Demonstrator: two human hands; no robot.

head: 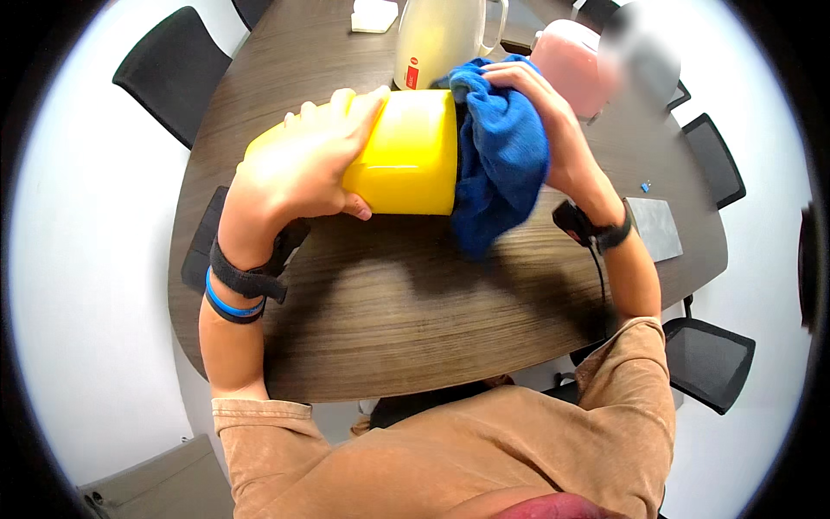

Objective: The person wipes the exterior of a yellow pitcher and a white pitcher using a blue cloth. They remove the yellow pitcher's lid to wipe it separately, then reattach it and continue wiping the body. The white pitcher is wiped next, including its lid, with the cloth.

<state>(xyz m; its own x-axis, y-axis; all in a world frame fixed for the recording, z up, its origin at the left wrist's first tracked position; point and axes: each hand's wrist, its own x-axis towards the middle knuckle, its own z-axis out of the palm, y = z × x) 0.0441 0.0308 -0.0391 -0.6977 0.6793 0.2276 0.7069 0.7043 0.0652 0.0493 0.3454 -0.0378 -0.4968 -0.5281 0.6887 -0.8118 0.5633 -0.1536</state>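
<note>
A glossy yellow appliance (415, 152) with rounded edges lies on its side above the wooden table. My left hand (305, 156) grips its left part, with the fingers over the top and the thumb along the near edge. At the appliance's dark-rimmed right end, a crumpled blue cloth (506, 149) covers the face. My right hand (548, 117) holds this cloth against that end, the fingers bent over its top. The cloth's lower corner hangs down, slightly blurred. Whatever the cloth covers is hidden.
Behind the appliance stands a cream jug (441, 39) with a handle. A pink appliance (567, 61) is right of it, partly blurred. The wooden table (389, 337) also bears a grey sheet (656, 227), a small blue piece (645, 187) and a dark flat item (201, 246). Black chairs (172, 71) surround it.
</note>
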